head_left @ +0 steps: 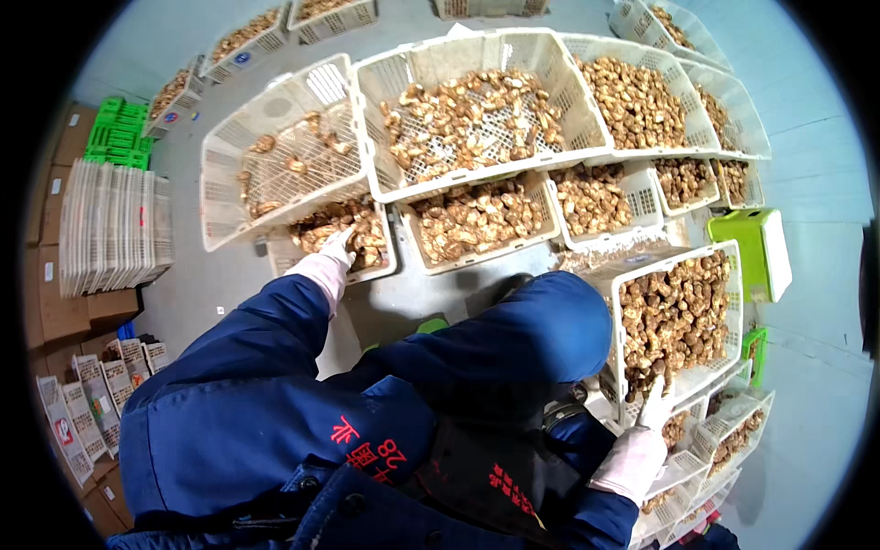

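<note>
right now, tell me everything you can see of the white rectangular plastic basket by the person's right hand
The white rectangular basket, plastic by its look, has a raised rim and is heaped with brown, knobbly mushroom-like pieces. Its open top faces the camera, and it stands to the right of the blue-trousered knee. The white-gloved right hand is at its near edge; whether the fingers touch the rim or the contents is unclear. Its base is hidden.
</note>
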The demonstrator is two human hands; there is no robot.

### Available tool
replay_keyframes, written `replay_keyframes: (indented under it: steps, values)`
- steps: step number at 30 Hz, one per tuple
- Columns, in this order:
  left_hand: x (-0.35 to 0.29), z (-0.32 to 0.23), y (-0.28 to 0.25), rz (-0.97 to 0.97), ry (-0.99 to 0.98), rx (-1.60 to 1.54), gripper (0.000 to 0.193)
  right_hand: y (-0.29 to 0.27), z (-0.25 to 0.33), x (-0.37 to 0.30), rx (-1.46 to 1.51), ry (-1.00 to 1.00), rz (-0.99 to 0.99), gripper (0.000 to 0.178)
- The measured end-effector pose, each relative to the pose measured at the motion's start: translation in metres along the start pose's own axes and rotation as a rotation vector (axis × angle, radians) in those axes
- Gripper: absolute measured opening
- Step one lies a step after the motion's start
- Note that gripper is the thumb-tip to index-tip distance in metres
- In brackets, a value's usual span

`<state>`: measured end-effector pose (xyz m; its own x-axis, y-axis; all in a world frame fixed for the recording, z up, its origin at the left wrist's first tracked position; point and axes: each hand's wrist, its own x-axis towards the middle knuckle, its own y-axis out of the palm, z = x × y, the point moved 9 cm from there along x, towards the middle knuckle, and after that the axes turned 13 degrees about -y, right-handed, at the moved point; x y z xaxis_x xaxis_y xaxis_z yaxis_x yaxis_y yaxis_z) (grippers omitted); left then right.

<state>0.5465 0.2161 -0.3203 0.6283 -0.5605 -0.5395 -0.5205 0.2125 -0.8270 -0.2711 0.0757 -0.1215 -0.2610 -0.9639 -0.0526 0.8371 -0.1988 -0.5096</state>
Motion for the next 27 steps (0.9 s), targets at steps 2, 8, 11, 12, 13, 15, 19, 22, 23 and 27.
replay_keyframes:
  steps: [2,8,11,12,13,15,19,22,23,27]
  values:
    - [-0.011,-0.024,0.008,0.094,0.006,0.148,0.08,0.002,-0.006,-0.011,0.07,0.032,-0.001,0.039]
    - [0.027,0.006,0.039,0.178,-0.111,0.265,0.053,0.02,0.003,-0.015,0.063,0.088,0.076,0.04]
    - [-0.023,-0.017,0.001,0.14,-0.101,0.135,0.052,0.032,0.015,-0.004,-0.013,-0.05,0.152,0.041]
    - [-0.026,-0.01,-0.009,0.099,-0.057,0.121,0.051,0.026,0.007,-0.002,-0.059,0.006,0.143,0.043]
    - [-0.037,0.001,-0.015,0.171,-0.066,0.021,0.048,0.036,0.009,-0.003,-0.021,0.051,0.134,0.043]
    - [-0.067,-0.011,-0.055,0.138,0.123,-0.193,0.043,0.038,0.005,0.0,-0.012,0.015,0.128,0.043]
    - [-0.133,-0.064,-0.194,-0.201,0.533,-0.376,0.042,0.065,0.016,-0.011,0.019,0.037,0.142,0.043]
    - [-0.121,-0.035,-0.257,-0.536,0.45,-0.324,0.049,0.088,0.028,-0.018,-0.214,0.1,0.241,0.047]
    - [-0.12,-0.052,-0.275,-0.645,0.423,-0.243,0.051,0.08,0.01,-0.011,-0.154,0.037,0.239,0.047]
    - [-0.149,-0.135,-0.3,-0.72,0.589,-0.375,0.053,0.071,0.03,-0.02,-0.551,-0.195,0.297,0.052]
